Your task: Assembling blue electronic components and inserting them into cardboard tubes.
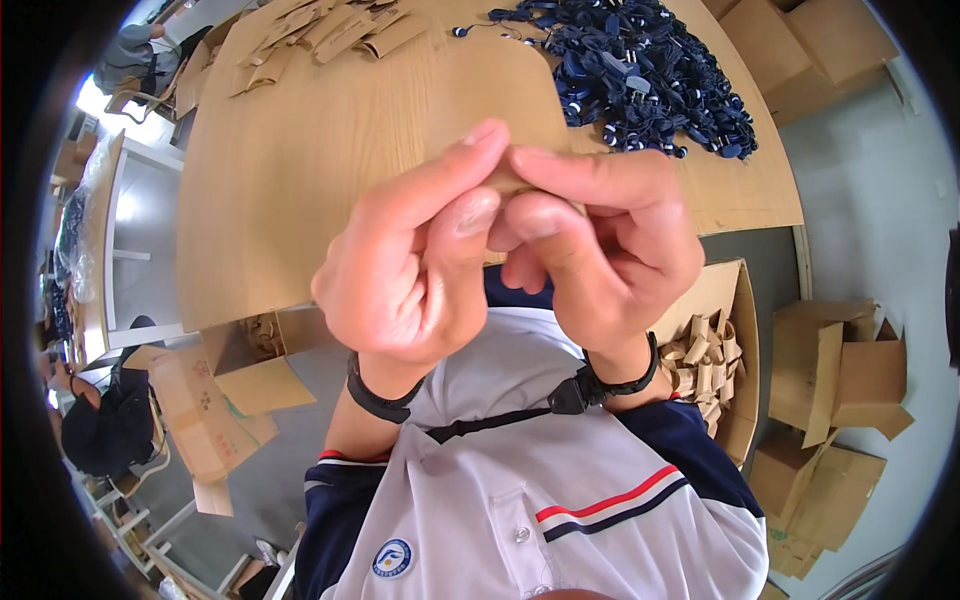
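Observation:
Both my hands are raised close in front of me, with their fingertips almost meeting. My left hand (420, 250) is closed, thumb and forefinger pinching a tan cardboard piece (505, 95). My right hand (600, 235) pinches the same piece from the other side, its remaining fingers curled. The card looks blurred and rises beyond my fingertips over the table; its lower part is mostly hidden by my fingers. A flat stack of brown cardboard pieces (340, 28) lies at the table's far left. Dark blue corded items (650, 80) with small white parts are heaped at the far right.
The wooden table (270, 190) ends just ahead of my body. A carton (742, 400) with many folded brown cardboard pieces (708, 365) stands at my right. Open cartons (835, 370) line the right wall. Another carton (260, 375) is at the left; people sit farther left.

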`<control>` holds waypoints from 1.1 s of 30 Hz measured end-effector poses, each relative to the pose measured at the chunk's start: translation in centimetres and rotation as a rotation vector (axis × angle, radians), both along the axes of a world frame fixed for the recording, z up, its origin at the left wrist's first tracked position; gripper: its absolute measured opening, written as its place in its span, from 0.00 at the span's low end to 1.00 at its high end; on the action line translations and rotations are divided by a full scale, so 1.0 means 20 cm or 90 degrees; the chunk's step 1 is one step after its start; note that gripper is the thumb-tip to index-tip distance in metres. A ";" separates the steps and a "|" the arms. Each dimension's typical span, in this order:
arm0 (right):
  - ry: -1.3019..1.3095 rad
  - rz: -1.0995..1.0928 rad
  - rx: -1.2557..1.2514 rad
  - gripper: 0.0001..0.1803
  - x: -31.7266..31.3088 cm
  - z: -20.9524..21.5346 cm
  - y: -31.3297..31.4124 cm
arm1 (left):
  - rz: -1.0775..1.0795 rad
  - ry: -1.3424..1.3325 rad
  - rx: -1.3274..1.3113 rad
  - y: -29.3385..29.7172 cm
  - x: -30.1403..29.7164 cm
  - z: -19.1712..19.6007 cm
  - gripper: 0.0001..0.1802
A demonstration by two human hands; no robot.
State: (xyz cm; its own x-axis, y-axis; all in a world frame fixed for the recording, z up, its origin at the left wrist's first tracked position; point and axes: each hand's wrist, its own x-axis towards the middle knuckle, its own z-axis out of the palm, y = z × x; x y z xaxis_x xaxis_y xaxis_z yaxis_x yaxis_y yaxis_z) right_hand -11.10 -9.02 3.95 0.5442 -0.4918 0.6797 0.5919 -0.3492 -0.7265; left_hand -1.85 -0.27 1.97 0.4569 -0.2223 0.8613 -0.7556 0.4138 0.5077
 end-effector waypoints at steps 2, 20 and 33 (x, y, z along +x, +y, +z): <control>-0.016 -0.027 -0.034 0.10 0.00 -0.02 -0.02 | 0.035 0.022 0.041 0.00 -0.03 0.04 0.09; 0.273 0.405 0.424 0.15 -0.07 0.01 -0.04 | 0.022 0.162 0.279 0.19 -0.01 0.09 0.10; 0.273 0.027 -0.119 0.15 -0.01 -0.04 -0.02 | -0.270 0.101 0.357 0.12 0.16 0.14 0.19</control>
State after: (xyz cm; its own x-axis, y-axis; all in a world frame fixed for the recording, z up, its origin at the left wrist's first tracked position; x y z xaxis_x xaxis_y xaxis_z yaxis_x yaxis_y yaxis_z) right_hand -11.25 -9.41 3.06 0.8123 -0.3537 0.4638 0.2679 -0.4800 -0.8353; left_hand 1.37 2.05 4.82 0.3433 -0.7977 0.4959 -0.4875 0.2999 0.8200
